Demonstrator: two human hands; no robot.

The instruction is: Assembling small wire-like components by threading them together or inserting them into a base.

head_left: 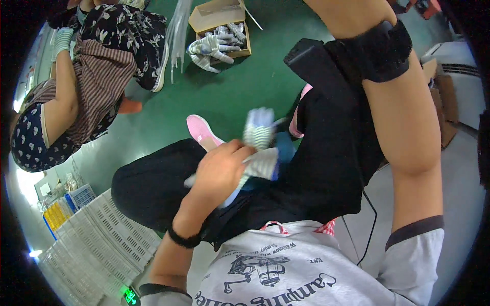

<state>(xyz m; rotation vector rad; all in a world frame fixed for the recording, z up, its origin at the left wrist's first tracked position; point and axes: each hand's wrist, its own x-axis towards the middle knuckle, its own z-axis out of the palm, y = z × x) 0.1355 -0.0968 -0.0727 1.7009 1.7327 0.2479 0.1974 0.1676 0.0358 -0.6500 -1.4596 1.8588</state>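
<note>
My left hand (219,171) is in front of my lap, its fingers wrapped round striped work gloves (261,164). Their white and pale green fabric hangs out on both sides of the fist, and one glove part above it is blurred by motion. How many gloves are in the hand, I cannot tell. A bluish patch (285,147) shows beside them against my black trousers. My right arm (416,143) rises along the right side with a wide black strap (380,51) round the forearm. My right hand lies beyond the top edge, out of view.
An open cardboard box (248,46) with bagged parts stands on the green floor (245,86), a pale work glove (206,51) against it. Clear plastic strips (178,35) hang nearby. A co-worker (102,71) sits at left. White perforated crates (109,229) are stacked lower left; cartons (446,102) stand at right.
</note>
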